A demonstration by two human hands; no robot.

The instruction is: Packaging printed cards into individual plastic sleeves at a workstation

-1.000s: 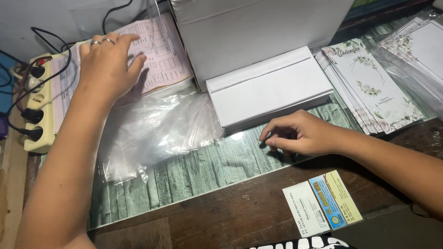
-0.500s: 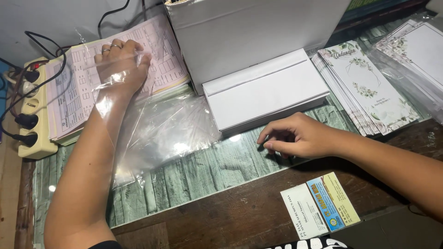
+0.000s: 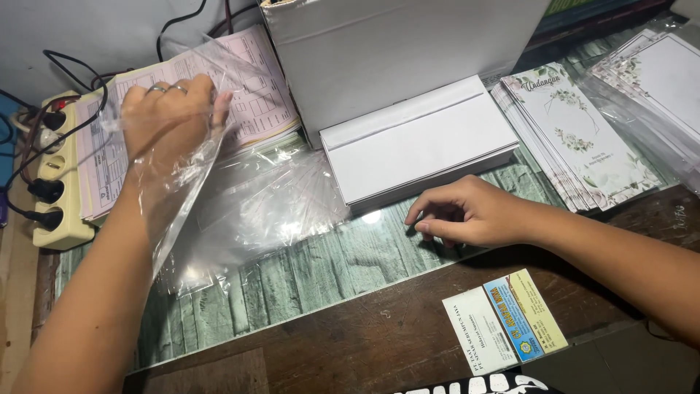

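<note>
My left hand [image 3: 169, 113], with rings on two fingers, is closed on a clear plastic sleeve [image 3: 191, 157] and lifts it off a pile of clear sleeves [image 3: 270, 208] on the glass-topped desk. The lifted sleeve drapes over my wrist and the pink printed forms [image 3: 251, 91] behind. My right hand [image 3: 467, 213] rests on the glass near the front edge, fingers curled, holding nothing. It lies just in front of a stack of white envelopes [image 3: 419, 138].
A white box [image 3: 408, 44] stands behind the envelopes. Floral cards [image 3: 576, 135] are fanned at right, more bagged cards [image 3: 656, 80] beyond. A power strip [image 3: 55, 182] with plugs sits at left. Small cards [image 3: 503, 321] lie under the glass on the dark wood.
My left hand has pinched up one clear sleeve and raised it over the forms. The right hand has stayed in place.
</note>
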